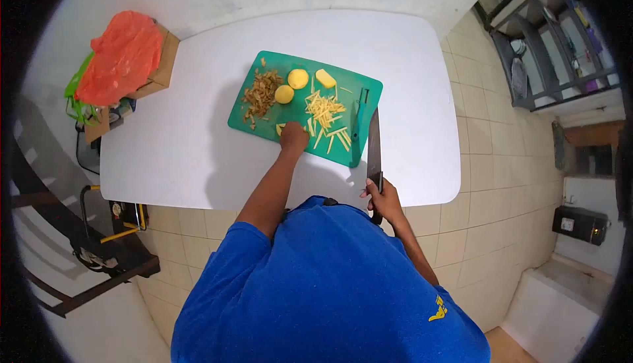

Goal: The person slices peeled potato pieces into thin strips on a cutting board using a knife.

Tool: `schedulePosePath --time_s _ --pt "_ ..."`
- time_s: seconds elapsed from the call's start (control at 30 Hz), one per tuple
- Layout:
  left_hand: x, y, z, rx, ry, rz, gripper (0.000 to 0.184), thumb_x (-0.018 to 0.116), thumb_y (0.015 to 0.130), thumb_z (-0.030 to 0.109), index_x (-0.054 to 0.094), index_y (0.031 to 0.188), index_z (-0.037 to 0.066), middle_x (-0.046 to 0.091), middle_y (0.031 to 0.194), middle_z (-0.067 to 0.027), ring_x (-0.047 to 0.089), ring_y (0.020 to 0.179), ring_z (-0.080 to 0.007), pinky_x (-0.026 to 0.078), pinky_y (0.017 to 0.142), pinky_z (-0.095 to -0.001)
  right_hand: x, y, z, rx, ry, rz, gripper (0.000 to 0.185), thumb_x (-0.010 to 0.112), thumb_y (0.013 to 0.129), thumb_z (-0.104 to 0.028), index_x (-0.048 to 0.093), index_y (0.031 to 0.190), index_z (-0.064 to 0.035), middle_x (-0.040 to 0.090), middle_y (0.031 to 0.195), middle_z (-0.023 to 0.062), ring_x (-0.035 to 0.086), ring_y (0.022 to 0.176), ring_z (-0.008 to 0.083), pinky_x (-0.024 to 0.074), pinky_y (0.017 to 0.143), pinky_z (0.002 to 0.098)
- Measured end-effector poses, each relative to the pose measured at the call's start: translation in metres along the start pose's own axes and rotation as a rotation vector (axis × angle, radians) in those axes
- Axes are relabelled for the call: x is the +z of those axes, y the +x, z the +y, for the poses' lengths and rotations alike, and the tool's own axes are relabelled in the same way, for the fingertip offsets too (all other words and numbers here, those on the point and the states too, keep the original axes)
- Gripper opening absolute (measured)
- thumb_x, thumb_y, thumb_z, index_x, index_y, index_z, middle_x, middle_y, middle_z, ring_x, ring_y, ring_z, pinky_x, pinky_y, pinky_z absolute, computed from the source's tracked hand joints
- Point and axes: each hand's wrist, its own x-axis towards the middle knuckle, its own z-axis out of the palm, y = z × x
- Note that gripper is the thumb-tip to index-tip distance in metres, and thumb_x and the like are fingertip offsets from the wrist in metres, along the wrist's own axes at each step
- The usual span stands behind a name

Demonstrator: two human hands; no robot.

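A green cutting board [231, 120] lies on the white table. My left hand [294, 139] is at its near edge, fingers closed down on a pale yellow potato piece [279, 128] that they partly cover. My right hand [384, 199] grips the handle of a large knife [374, 145], whose blade points away from me along the board's right edge. Potato sticks [323, 109] are heaped right of my left hand, with several scattered nearer me. Peeled potatoes [298, 79] and brown peelings [262, 92] sit farther back. A dark peeler [359, 119] rests at the board's right side.
The white table [415, 53] meets the wall at the back. On its left corner stand a cardboard box [165, 60] and a red plastic bag [125, 56]. A dark rack [554, 40] stands at the right, beyond the tiled floor [491, 172].
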Motion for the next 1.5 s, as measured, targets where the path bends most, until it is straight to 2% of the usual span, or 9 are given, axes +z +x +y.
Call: schedulePosePath --time_s 0.27,0.37,0.47,0.57,0.77,0.87,0.97,1.07,1.5 --pt "-0.012 -0.010 -0.005 0.082 -0.183 0.060 0.032 0.072 0.070 0.008 0.053 0.096 0.005 0.059 0.077 -0.0105 0.062 0.075 -0.0285 0.049 0.068 -0.0429 0.006 0.032 -0.014 -0.063 0.020 -0.042 0.034 0.054 0.095 -0.032 0.056 0.101 0.0020 0.067 0.071 0.0078 0.058 0.046 0.0139 0.0480 0.045 0.0294" --pt "-0.024 -0.014 0.002 0.076 -0.214 0.048 0.034 0.071 0.069 0.005 0.054 0.098 0.004 0.059 0.078 -0.0110 0.062 0.074 -0.0267 0.049 0.068 -0.0413 0.005 0.046 -0.026 -0.065 -0.019 -0.068 0.032 0.054 0.095 -0.031 0.057 0.101 0.0012 0.067 0.072 0.0079 0.059 0.047 0.0141 0.0485 0.046 0.0295" --pt "-0.021 -0.006 -0.006 0.113 -0.173 -0.015 0.041 0.071 0.065 0.004 0.055 0.103 0.003 0.061 0.096 -0.0180 0.062 0.089 -0.0309 0.051 0.074 -0.0412 0.004 0.058 -0.036 -0.087 -0.003 -0.074 0.030 0.056 0.094 -0.030 0.057 0.098 0.0003 0.066 0.071 0.0077 0.059 0.048 0.0137 0.0489 0.046 0.0295" --pt "-0.018 -0.005 -0.016 0.178 -0.347 -0.012 0.037 0.071 0.067 0.003 0.057 0.101 0.003 0.062 0.099 -0.0135 0.062 0.090 -0.0245 0.052 0.076 -0.0361 0.006 0.070 -0.042 -0.082 0.024 -0.089 0.031 0.062 0.091 -0.030 0.058 0.096 0.0000 0.066 0.070 0.0077 0.060 0.050 0.0137 0.0489 0.047 0.0290" --pt "-0.046 -0.031 0.012 -0.120 -1.198 -0.272 0.039 0.069 0.079 0.005 0.050 0.113 0.001 0.061 0.097 -0.0088 0.061 0.089 -0.0158 0.052 0.076 -0.0289 0.042 0.121 -0.047 -0.235 0.052 -0.046 0.032 0.075 0.080 -0.030 0.059 0.087 -0.0030 0.064 0.068 0.0077 0.062 0.056 0.0129 0.0491 0.053 0.0290" --pt "-0.054 -0.043 0.017 -0.058 -1.207 -0.316 0.044 0.071 0.081 0.010 0.047 0.116 0.000 0.063 0.096 -0.0110 0.062 0.087 -0.0158 0.051 0.075 -0.0277 0.068 0.155 -0.048 -0.433 0.076 0.113 0.031 0.078 0.076 -0.027 0.058 0.082 -0.0045 0.062 0.068 0.0065 0.061 0.058 0.0115 0.0490 0.054 0.0289" --pt "-0.066 -0.053 0.020 -0.034 -1.090 -0.344 0.040 0.071 0.082 0.008 0.049 0.115 0.003 0.061 0.098 -0.0118 0.061 0.092 -0.0171 0.052 0.080 -0.0292 0.071 0.170 -0.056 -0.261 0.017 -0.029 0.030 0.079 0.074 -0.024 0.058 0.082 -0.0042 0.064 0.071 0.0054 0.062 0.061 0.0113 0.0490 0.055 0.0286" --pt "-0.067 -0.055 0.014 0.018 -0.979 -0.301 0.044 0.074 0.080 0.012 0.049 0.114 0.001 0.065 0.092 -0.0113 0.064 0.083 -0.0166 0.051 0.073 -0.0270 0.068 0.161 -0.072 -0.218 0.025 -0.174 0.028 0.079 0.074 -0.020 0.057 0.082 -0.0039 0.066 0.074 0.0054 0.063 0.062 0.0116 0.0496 0.055 0.0275" --pt "-0.071 -0.058 0.009 0.021 -1.134 -0.279 0.041 0.072 0.081 0.008 0.049 0.115 0.003 0.060 0.098 -0.0101 0.061 0.086 -0.0161 0.051 0.072 -0.0265 0.076 0.145 -0.085 -0.239 0.303 -0.150 0.024 0.072 0.079 -0.006 0.050 0.087 -0.0038 0.060 0.079 0.0034 0.062 0.070 0.0114 0.0541 0.058 0.0269"
